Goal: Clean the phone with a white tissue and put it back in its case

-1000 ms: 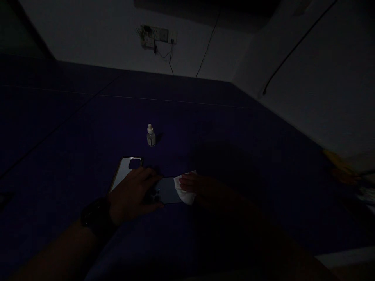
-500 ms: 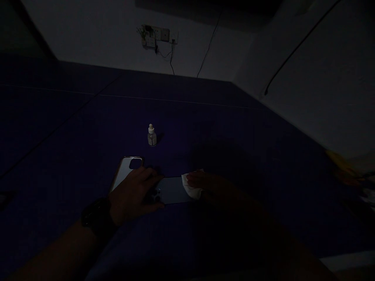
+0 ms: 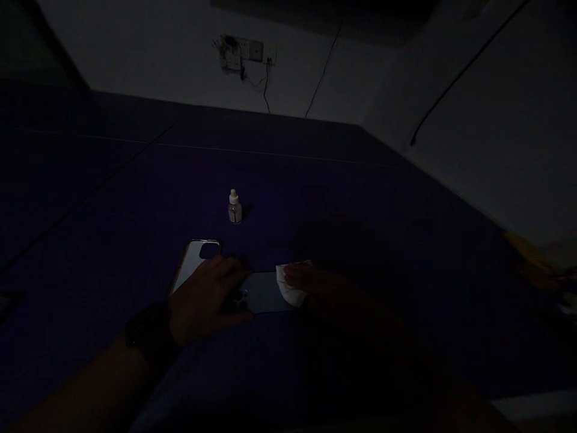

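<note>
A smartphone (image 3: 265, 293) lies back side up on the dark blue surface, its camera lenses toward the left. My left hand (image 3: 207, 297), with a dark watch on the wrist, grips the phone's camera end between thumb and fingers. My right hand (image 3: 311, 281) presses a white cloth or tissue (image 3: 290, 291) onto the phone's right part; its fingers are held together over it, and much of the hand is lost in shadow. Partly behind my left hand lies a phone case (image 3: 192, 263) with a camera cutout. Beyond it stands a small dropper bottle (image 3: 235, 211) with a white top.
The dark blue surface (image 3: 279, 186) reaches back to a pale wall with sockets (image 3: 250, 51) and hanging cables. A yellow item (image 3: 525, 249) lies at the right edge near the wall. A dark object (image 3: 9, 302) sits at the far left. The room is very dim.
My right hand and the white cloth have shifted slightly left along the phone. My left hand keeps its hold on the camera end.
</note>
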Available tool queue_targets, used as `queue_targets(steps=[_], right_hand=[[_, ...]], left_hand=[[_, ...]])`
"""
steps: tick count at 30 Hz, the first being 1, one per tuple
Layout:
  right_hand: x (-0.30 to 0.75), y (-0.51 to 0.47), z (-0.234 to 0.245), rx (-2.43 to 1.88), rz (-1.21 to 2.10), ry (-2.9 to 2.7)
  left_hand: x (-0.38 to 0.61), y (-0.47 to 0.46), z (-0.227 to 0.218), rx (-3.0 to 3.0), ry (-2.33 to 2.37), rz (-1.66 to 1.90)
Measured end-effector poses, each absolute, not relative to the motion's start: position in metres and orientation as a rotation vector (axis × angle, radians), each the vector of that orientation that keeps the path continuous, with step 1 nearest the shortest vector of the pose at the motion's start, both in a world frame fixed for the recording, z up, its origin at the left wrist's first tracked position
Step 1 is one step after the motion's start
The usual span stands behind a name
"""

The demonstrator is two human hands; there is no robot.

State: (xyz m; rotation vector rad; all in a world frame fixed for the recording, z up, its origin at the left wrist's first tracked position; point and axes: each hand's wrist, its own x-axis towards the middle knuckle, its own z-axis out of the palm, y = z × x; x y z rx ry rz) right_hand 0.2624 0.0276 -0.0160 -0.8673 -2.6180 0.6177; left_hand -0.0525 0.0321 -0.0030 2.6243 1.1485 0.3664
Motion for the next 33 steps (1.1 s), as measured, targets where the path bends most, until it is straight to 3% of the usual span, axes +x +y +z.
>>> queue_targets(steps=[33], right_hand=[[0.268,0.03,-0.018,-0.885,0.681,-2.567]], left_hand=[[-0.052,0.032,-0.002,2.608,1.161,0.353]])
